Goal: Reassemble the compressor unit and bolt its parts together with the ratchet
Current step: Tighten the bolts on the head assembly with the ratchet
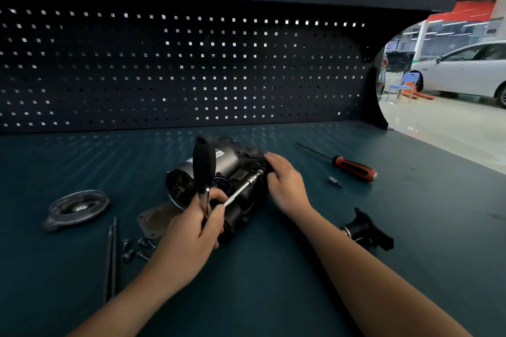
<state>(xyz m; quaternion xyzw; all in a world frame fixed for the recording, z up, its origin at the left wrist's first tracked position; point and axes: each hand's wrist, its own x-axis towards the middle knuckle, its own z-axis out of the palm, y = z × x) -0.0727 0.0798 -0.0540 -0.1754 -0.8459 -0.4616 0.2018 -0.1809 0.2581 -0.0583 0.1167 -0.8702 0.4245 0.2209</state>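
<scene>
Left hand (197, 216) grips ratchet (204, 164) | right hand (284, 180), fingers relaxed, steadies compressor unit (230, 158) at 3 o'clock | risk: angled socket (258, 172) may slip off bolt

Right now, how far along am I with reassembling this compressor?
Done: the main body of the compressor unit looks assembled. In hand: your left hand grips the ratchet, its extension reaching the unit's far end, while your right hand rests on the unit. Left: the round cover, flat plate, loose bolts, two long rods and black fitting lie unattached.
</scene>
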